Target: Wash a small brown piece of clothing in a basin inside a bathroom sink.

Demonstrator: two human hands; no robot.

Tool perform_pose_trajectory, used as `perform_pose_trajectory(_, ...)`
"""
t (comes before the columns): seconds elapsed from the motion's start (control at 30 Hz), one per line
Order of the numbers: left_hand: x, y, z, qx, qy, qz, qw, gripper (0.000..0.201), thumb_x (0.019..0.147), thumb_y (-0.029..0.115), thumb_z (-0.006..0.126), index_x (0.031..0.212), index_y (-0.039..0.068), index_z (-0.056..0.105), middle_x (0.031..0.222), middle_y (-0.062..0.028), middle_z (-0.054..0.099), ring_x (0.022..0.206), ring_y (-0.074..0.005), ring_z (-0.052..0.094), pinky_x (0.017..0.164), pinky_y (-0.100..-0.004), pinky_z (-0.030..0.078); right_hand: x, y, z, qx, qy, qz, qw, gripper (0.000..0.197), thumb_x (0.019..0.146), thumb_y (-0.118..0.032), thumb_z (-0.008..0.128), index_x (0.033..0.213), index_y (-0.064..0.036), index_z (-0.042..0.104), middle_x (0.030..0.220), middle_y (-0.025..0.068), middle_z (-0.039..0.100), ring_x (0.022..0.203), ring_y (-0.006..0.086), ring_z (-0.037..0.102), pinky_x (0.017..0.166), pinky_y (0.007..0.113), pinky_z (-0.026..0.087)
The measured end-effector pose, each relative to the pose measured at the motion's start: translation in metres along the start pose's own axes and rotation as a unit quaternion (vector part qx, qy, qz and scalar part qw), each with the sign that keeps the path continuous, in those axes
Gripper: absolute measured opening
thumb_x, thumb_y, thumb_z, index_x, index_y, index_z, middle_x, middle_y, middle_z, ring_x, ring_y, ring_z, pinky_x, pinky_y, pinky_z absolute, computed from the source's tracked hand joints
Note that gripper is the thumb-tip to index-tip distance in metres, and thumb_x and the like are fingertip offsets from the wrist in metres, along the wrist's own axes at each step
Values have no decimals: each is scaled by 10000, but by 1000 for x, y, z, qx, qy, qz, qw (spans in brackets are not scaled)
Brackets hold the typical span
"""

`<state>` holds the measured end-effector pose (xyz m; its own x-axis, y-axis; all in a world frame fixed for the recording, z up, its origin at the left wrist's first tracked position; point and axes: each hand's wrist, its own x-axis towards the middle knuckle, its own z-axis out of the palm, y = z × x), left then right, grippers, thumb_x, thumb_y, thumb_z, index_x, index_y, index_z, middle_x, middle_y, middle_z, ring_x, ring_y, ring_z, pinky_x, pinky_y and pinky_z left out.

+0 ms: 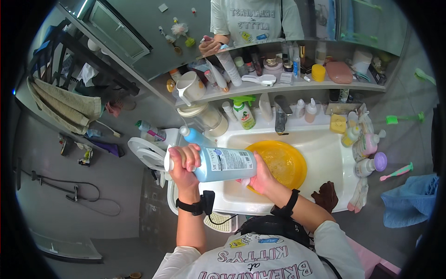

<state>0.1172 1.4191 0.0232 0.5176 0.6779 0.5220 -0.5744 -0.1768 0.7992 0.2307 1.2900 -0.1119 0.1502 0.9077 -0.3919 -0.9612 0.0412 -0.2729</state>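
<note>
A large light-blue bottle (225,165) with a white label lies nearly sideways in the air above the front left of the white sink (320,186). My left hand (184,162) is closed round its neck, beside a white cap (168,158). My right hand (261,176) grips the bottle's base, its fingers partly hidden underneath. Just behind the bottle is a second blue container (194,136), partly covered. A yellow basin (288,162) holding bubbly water sits in the sink, to the right of the bottle's base.
Along the sink's back stand a green spray bottle (244,114), a dark faucet (281,116) and small pump bottles. More bottles and a yellow soap bar (338,124) line the right rim. A brown cloth (325,196) hangs over the front edge. A crowded shelf (278,86) runs below the mirror.
</note>
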Motion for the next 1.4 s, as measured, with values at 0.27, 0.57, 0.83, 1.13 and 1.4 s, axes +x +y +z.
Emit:
perform_pose_trajectory(0.27, -9, 7, 11, 49, 38, 10, 998, 502, 1064, 375, 369, 617, 150, 336, 499, 15, 364, 497, -144, 426, 799, -359, 430, -4, 11, 4, -234, 73, -215, 945, 412, 1035, -427, 406, 1114, -35, 505, 891, 116, 611, 655, 174, 624, 443, 286, 497)
perform_pose_trajectory(0.57, -15, 10, -7, 59, 108, 18, 992, 504, 1063, 367, 391, 603, 167, 342, 486, 30, 348, 491, -118, 390, 780, -336, 441, 69, -34, -80, -491, 141, -173, 842, 289, 1029, -284, 410, 1058, -12, 505, 731, 133, 615, 551, 217, 617, 483, 355, 495)
perform_pose_trajectory(0.83, -25, 14, -30, 96, 154, 7, 983, 488, 1060, 358, 408, 617, 163, 338, 494, 24, 350, 503, -124, 401, 784, -342, 445, 99, -29, -232, -928, 95, 32, 359, 350, 819, -135, 604, 1141, -10, 656, 1041, 244, 679, 937, 364, 683, 817, 416, 533)
perform_pose_trajectory(1.13, -23, 5, -36, 101, 141, -1, 985, 490, 1059, 351, 410, 618, 153, 328, 509, 11, 359, 520, -134, 413, 797, -350, 439, 45, -37, -61, -438, -51, -96, 892, 215, 898, -68, 661, 1089, 4, 594, 868, 86, 677, 717, 123, 639, 627, 252, 516)
perform_pose_trajectory(1.4, -17, -9, -2, 105, 93, -19, 990, 494, 1061, 348, 402, 614, 152, 327, 517, 8, 365, 530, -140, 414, 828, -350, 427, 18, -28, -12, -595, 26, -370, 713, 170, 905, -136, 652, 1004, -7, 599, 835, 124, 677, 760, 190, 655, 680, 306, 506)
